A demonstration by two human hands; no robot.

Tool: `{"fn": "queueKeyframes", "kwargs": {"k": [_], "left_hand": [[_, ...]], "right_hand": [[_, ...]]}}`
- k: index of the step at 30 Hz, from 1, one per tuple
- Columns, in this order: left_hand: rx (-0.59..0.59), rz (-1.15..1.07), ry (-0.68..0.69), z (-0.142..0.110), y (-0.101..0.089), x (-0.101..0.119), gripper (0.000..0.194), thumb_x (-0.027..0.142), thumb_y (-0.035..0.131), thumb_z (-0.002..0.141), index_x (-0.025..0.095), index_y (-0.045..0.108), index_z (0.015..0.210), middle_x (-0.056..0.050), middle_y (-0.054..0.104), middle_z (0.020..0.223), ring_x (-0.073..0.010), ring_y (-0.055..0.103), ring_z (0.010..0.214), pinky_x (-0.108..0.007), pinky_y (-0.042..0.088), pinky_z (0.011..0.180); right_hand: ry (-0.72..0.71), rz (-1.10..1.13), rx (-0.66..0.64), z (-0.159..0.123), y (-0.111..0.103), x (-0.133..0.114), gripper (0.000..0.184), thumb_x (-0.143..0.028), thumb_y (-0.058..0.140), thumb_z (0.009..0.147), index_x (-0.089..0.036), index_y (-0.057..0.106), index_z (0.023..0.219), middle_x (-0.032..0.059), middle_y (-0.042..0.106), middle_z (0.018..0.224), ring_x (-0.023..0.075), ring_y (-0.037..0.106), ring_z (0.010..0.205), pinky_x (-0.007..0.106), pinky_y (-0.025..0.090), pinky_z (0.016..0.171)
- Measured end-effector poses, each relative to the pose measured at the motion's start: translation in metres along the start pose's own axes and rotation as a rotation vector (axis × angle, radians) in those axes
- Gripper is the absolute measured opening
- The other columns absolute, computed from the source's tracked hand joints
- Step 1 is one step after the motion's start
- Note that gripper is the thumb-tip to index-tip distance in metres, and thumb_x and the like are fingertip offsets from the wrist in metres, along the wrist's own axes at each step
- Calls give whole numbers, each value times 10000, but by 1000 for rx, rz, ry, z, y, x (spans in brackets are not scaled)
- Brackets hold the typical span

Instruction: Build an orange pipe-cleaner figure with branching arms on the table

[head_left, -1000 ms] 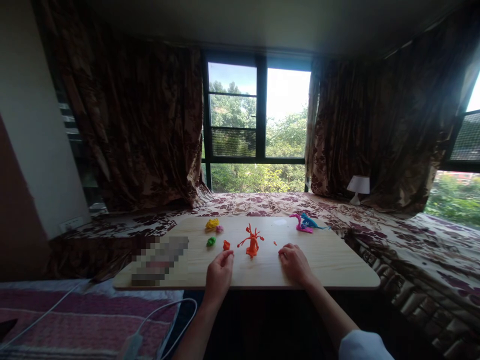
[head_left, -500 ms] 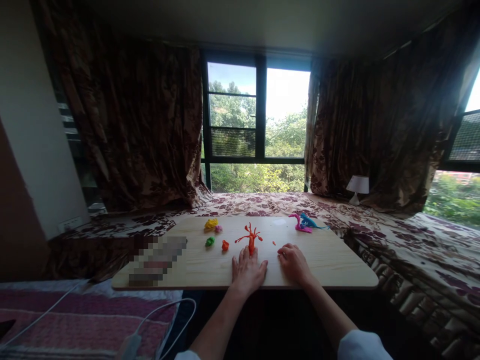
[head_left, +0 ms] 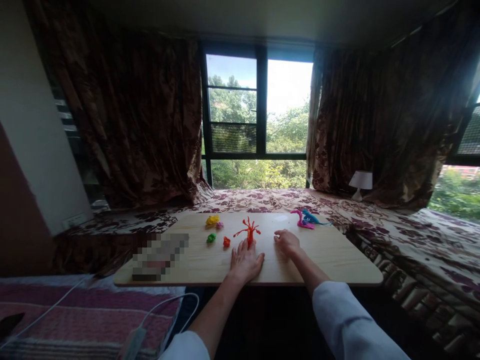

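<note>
An orange clay figure with thin branching arms (head_left: 248, 231) stands upright near the middle of a light wooden board (head_left: 330, 255). My left hand (head_left: 245, 260) lies flat on the board with fingers stretched out, its fingertips at the figure's base. My right hand (head_left: 287, 242) rests on the board just right of the figure, fingers curled loosely; I cannot make out anything in it. Small clay lumps lie left of the figure: orange (head_left: 226, 242), green (head_left: 211, 238), yellow (head_left: 212, 220) and pink (head_left: 219, 225).
Pink and blue clay animals (head_left: 305, 219) sit at the board's far right. A blurred-out object (head_left: 159, 255) lies on the board's left part. Patterned bedding surrounds the board; a small white lamp (head_left: 360, 181) stands by the curtains. White cables (head_left: 165, 310) trail at the lower left.
My left hand moved right from beside the orange lump, opened, and now lies flat at the figure's base. My right hand shifted slightly toward the figure. The view tilted a little.
</note>
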State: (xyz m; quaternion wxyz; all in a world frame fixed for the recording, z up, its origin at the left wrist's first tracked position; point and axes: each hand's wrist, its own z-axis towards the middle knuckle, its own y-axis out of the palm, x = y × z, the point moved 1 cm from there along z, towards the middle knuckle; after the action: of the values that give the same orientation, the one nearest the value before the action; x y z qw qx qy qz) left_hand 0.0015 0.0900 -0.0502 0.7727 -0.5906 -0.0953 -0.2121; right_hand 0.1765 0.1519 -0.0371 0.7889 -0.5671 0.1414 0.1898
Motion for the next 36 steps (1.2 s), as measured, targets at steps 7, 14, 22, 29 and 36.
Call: {"fn": "queueKeyframes", "kwargs": {"k": [7, 14, 22, 29, 36], "left_hand": [[175, -133, 103, -33, -19, -9, 469, 435, 471, 763, 227, 494, 1183, -120, 452, 1272, -266, 373, 1175, -389, 179, 1005], [492, -120, -110, -18, -56, -63, 186, 283, 534, 735, 192, 613, 876, -126, 562, 973, -258, 473, 971, -346, 326, 865], [387, -200, -264, 6, -59, -67, 218, 209, 615, 653, 207, 630, 871, -96, 616, 917, -245, 500, 980, -315, 339, 867], [69, -952, -158, -58, -37, -13, 377, 357, 624, 667, 185, 632, 1003, -62, 668, 830, -173, 584, 692, -249, 454, 612], [-152, -1360, -175, -58, -20, 32, 264, 288, 595, 695, 171, 667, 920, -43, 665, 721, -153, 594, 661, -248, 475, 618]], "right_hand": [[3, 62, 44, -10, -3, -1, 169, -256, 523, 746, -202, 680, 780, 60, 638, 903, 168, 578, 815, 243, 389, 696], [-41, 328, 122, -39, -6, -1, 247, -293, 442, 785, -166, 645, 847, 48, 666, 802, 150, 602, 750, 235, 435, 689], [-67, 969, 80, -91, -9, -17, 276, -387, 596, 677, -153, 655, 811, 50, 658, 691, 174, 591, 621, 282, 476, 592], [-86, 1128, 77, -125, -8, -57, 218, -379, 585, 717, -184, 649, 788, 29, 650, 704, 169, 589, 668, 276, 475, 632], [-255, 770, 253, -129, -19, -58, 164, -305, 503, 790, -221, 643, 775, 43, 589, 848, 161, 568, 732, 265, 476, 638]]}}
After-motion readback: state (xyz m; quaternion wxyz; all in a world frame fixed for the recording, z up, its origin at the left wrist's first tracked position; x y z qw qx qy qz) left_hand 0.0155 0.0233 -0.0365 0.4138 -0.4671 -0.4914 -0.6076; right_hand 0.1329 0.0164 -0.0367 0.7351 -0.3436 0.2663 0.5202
